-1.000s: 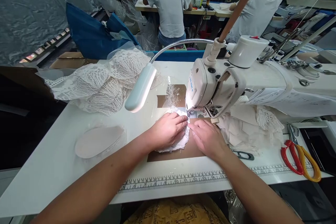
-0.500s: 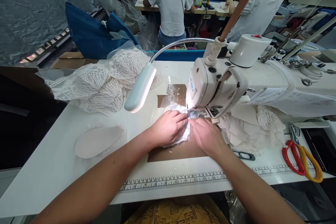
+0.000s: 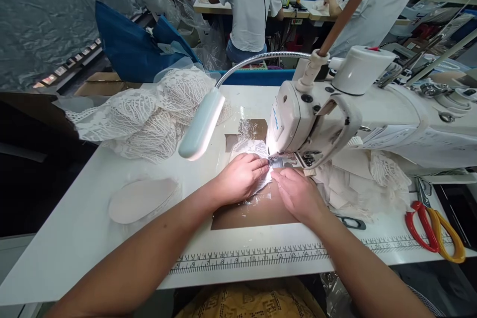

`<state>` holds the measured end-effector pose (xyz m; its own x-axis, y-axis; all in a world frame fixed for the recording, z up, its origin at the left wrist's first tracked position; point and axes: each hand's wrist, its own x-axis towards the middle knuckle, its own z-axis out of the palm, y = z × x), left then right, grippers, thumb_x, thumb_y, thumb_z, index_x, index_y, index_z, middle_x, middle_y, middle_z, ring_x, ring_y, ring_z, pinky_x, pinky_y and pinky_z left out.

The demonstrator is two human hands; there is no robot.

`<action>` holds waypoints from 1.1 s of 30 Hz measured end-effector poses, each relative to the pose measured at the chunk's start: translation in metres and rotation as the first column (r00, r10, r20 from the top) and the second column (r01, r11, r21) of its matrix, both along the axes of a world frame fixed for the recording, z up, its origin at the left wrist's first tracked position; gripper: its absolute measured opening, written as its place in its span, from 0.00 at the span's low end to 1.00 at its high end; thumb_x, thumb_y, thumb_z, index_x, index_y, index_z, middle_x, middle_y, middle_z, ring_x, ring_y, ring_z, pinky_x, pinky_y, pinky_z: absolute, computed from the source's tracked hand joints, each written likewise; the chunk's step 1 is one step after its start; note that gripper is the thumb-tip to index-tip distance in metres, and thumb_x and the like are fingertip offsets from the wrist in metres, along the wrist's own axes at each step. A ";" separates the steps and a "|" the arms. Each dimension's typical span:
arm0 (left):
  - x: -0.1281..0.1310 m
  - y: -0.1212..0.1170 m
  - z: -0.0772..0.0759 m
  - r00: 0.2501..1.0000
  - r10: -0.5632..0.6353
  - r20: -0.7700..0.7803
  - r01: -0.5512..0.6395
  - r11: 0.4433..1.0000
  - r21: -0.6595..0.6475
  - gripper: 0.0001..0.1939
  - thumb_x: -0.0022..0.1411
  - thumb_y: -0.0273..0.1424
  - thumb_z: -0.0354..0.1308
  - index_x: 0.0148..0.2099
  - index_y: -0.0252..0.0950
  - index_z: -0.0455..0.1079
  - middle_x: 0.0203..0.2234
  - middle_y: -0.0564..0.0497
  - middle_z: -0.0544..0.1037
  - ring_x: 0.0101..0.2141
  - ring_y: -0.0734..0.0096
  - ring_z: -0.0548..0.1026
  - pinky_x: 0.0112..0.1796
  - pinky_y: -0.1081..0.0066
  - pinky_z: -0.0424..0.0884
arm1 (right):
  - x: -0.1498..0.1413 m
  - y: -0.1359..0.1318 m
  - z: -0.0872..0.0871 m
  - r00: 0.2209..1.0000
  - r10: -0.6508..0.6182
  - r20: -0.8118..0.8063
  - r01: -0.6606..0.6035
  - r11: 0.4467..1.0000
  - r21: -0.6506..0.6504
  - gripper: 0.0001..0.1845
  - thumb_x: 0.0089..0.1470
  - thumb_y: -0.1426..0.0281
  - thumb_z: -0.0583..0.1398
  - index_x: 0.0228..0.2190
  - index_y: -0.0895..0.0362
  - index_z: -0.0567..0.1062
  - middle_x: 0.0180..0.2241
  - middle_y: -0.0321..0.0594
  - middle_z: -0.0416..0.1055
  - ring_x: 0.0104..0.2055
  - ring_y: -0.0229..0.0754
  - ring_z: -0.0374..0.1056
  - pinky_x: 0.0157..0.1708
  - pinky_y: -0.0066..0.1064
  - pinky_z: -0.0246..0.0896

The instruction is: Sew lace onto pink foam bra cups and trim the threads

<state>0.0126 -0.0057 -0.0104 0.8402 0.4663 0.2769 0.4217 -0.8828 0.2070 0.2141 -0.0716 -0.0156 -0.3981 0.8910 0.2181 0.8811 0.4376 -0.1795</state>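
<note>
A small white lace fabric piece lies under the presser foot of the white sewing machine. My left hand is closed on it from the left, fingers pressed together and tips close to the needle. My right hand pinches the piece's right edge just in front of the presser foot. The fingertips of both hands almost meet there. Much of the fabric is hidden under my left hand. Brown tape covers the table surface beneath.
White lace fabric is heaped at the back left, below a lamp. Pale oval pieces lie left of my arm. More fabric, thread snips and scissors are at right. A printed ruler runs along the front. Other people sit beyond.
The lace piece has shifted and turned under my left hand: more shows behind the fingers and less in front. Both hands stay at the needle. The whole view has moved slightly.
</note>
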 end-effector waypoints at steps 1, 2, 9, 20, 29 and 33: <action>0.000 0.000 -0.001 1.000 0.002 0.005 -0.002 1.000 -0.001 0.17 0.67 0.27 0.48 0.54 0.30 0.69 0.51 0.41 0.74 0.47 0.58 0.70 0.46 0.59 0.69 | 0.000 0.000 0.001 1.000 0.003 0.003 -0.003 1.000 -0.001 0.19 0.56 0.77 0.50 0.44 0.59 0.77 0.28 0.41 0.70 0.31 0.43 0.63 0.31 0.31 0.55; 0.000 0.000 -0.001 1.000 0.004 0.012 -0.004 1.000 -0.001 0.16 0.67 0.27 0.48 0.54 0.30 0.70 0.51 0.41 0.74 0.47 0.58 0.70 0.46 0.59 0.69 | 0.000 0.000 0.001 1.000 0.005 0.006 -0.005 1.000 -0.002 0.19 0.56 0.78 0.50 0.44 0.59 0.77 0.28 0.41 0.70 0.31 0.42 0.63 0.32 0.31 0.55; -0.001 0.003 -0.002 0.999 0.039 0.028 -0.039 0.999 0.011 0.17 0.68 0.30 0.48 0.53 0.30 0.70 0.50 0.41 0.75 0.46 0.58 0.70 0.45 0.59 0.69 | -0.006 0.001 0.005 0.998 -0.044 0.045 0.045 0.999 -0.028 0.22 0.55 0.78 0.50 0.48 0.60 0.75 0.36 0.45 0.74 0.34 0.44 0.65 0.33 0.32 0.58; -0.011 -0.002 0.008 0.999 0.011 -0.048 -0.011 1.000 0.009 0.19 0.66 0.37 0.50 0.54 0.34 0.70 0.54 0.41 0.70 0.50 0.52 0.66 0.49 0.54 0.64 | -0.003 0.002 0.000 0.987 -0.162 -0.022 0.161 0.985 -0.058 0.22 0.57 0.76 0.50 0.50 0.57 0.74 0.39 0.44 0.76 0.39 0.45 0.69 0.36 0.32 0.61; -0.011 -0.001 0.010 0.990 -0.137 -0.035 0.137 0.990 0.011 0.15 0.69 0.31 0.47 0.50 0.33 0.71 0.51 0.43 0.74 0.46 0.58 0.69 0.47 0.58 0.63 | -0.005 0.000 0.005 0.997 -0.076 0.033 0.078 0.995 -0.055 0.23 0.57 0.77 0.51 0.50 0.54 0.74 0.40 0.42 0.75 0.38 0.44 0.67 0.34 0.31 0.58; -0.013 0.003 0.008 0.983 -0.171 -0.063 0.172 0.985 0.008 0.17 0.68 0.27 0.46 0.54 0.32 0.69 0.53 0.43 0.73 0.48 0.58 0.69 0.47 0.58 0.64 | -0.008 -0.001 0.006 0.989 -0.074 0.130 0.083 0.994 -0.070 0.23 0.56 0.78 0.51 0.50 0.54 0.74 0.35 0.42 0.73 0.34 0.43 0.66 0.31 0.32 0.55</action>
<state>-0.0005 -0.0027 -0.0020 0.9231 0.3107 0.2268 0.2758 -0.9456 0.1726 0.2063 -0.0724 -0.0098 -0.3464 0.9325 0.1022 0.9299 0.3557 -0.0936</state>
